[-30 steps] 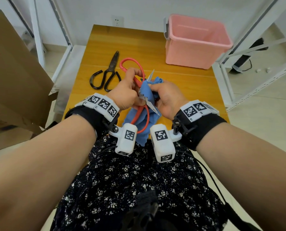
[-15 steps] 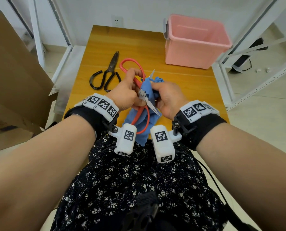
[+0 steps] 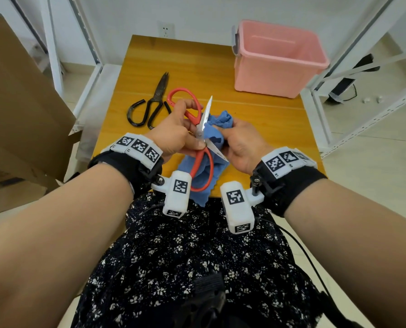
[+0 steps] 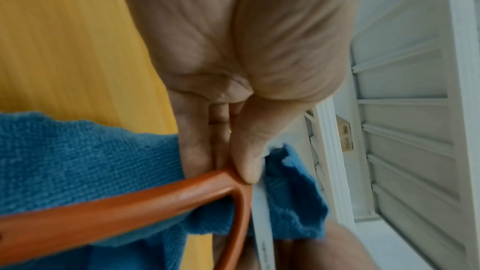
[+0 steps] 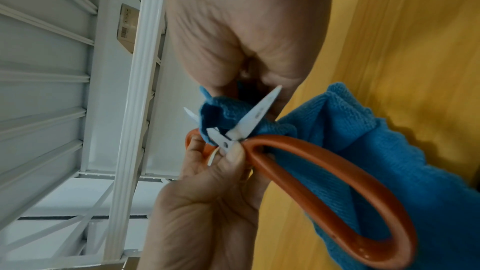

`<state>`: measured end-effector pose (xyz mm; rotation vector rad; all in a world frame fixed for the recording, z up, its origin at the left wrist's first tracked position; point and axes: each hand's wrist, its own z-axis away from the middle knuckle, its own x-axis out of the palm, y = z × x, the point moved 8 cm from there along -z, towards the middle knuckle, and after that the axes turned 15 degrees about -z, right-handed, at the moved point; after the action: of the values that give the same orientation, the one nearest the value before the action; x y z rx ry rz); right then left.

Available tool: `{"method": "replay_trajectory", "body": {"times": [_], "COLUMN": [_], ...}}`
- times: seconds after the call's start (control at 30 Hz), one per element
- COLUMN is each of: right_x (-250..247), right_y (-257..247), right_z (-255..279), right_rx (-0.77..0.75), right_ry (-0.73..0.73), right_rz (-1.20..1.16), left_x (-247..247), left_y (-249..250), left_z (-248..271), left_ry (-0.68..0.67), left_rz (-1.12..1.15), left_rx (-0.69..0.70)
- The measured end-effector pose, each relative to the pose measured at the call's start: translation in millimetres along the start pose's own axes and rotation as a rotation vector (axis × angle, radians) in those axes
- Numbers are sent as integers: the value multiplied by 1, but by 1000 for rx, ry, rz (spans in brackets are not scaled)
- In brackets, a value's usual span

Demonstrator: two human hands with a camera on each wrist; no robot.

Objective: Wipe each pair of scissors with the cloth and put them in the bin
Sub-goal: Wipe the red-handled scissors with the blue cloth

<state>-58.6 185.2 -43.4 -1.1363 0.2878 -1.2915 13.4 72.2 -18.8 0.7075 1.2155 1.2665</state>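
Red-handled scissors (image 3: 203,159) with spread blades are held above the near edge of the wooden table (image 3: 256,119). My left hand (image 3: 176,136) pinches them near the pivot, thumb on the handle root (image 4: 244,176). My right hand (image 3: 241,143) grips a blue cloth (image 3: 215,133) bunched between the blades; the rest of the cloth hangs under the handles (image 5: 389,161). One blade (image 5: 259,114) crosses the cloth in the right wrist view. Black scissors (image 3: 153,102) lie shut on the table to the left. The pink bin (image 3: 277,60) stands at the far right corner.
White metal shelving frames (image 3: 362,67) stand on both sides of the table. A large cardboard sheet (image 3: 20,102) leans at the left. My lap in a dark flowered fabric (image 3: 185,256) sits below the table edge.
The cloth has slid toward the pivot, baring more of the far blade, which now points up and away. Both hands stay close together over the near table edge.
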Motion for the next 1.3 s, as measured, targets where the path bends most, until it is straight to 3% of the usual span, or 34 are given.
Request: {"method": "replay_trajectory", "body": {"times": [0.23,0.37,0.47,0.57,0.7,0.87,1.13,1.3], "right_x": [-11,3,17,14,6,5,-3,-6], "right_y": [-5,-17,-9,-6,-6,-17,-44,-45], "right_z": [-2,2,8,5,0,2,-1,-3], "right_rx": [-17,-31,-26,-126,-201,-276,-252,-98], "right_ry": [21,-88,-170,-86,46,156,230,125], "right_rz": [-128,-241,7,326,463,611,486,148], "left_x": [2,0,2,9,13,20,23,22], "left_y": [0,0,2,5,4,7,-3,-16], "left_z": [4,3,3,3,2,1,3,8], "left_ry": [-80,-44,0,-10,-36,-81,-140,-126], "left_rz": [81,82,35,-35,-133,-76,1,55], "left_rx": [31,-3,-17,-10,-12,-6,-41,-71]}}
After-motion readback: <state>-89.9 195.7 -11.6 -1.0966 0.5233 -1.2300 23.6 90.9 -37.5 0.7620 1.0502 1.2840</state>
